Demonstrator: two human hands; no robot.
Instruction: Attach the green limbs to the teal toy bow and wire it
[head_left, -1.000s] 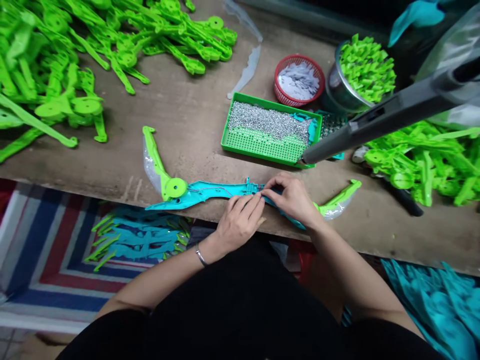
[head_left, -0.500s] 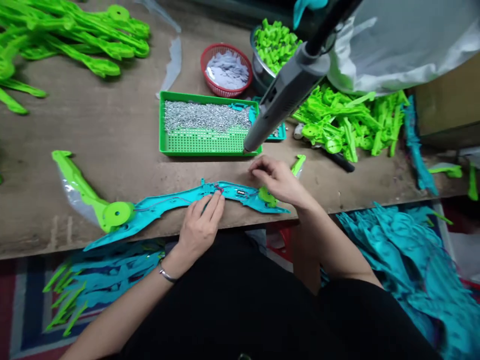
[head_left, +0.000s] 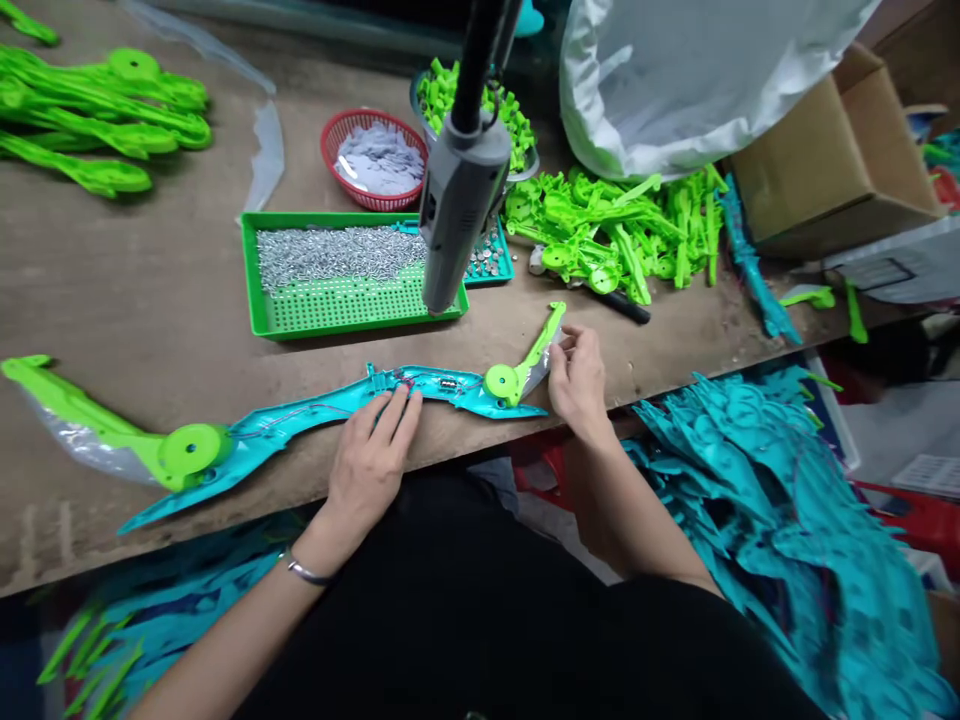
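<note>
A wooden table [head_left: 150,290] runs across the view, and along its near edge lies a long teal shell [head_left: 315,420], its long axis running left to right and rising slightly toward the right. A green limb [head_left: 97,430] is pinned at its left end on a round hub, well away from both hands; a shorter green limb [head_left: 529,360] is pinned at the right end and angles up and away from the person.

The left hand [head_left: 371,465] lies flat and relaxed on the middle of the shell, fingers extended, pressing it to the table rather than gripping it. The right hand [head_left: 579,378] is at the right end, just beside the short limb, and is the nearer hand to it; its fingertips pinch at what looks like a clear film near the limb's tip, though the view is too small to be sure what is held.

Behind the shell, a grey driver [head_left: 459,200] hangs down over a green tray [head_left: 330,310] of screws, between the hands and closer to the right one.
</note>
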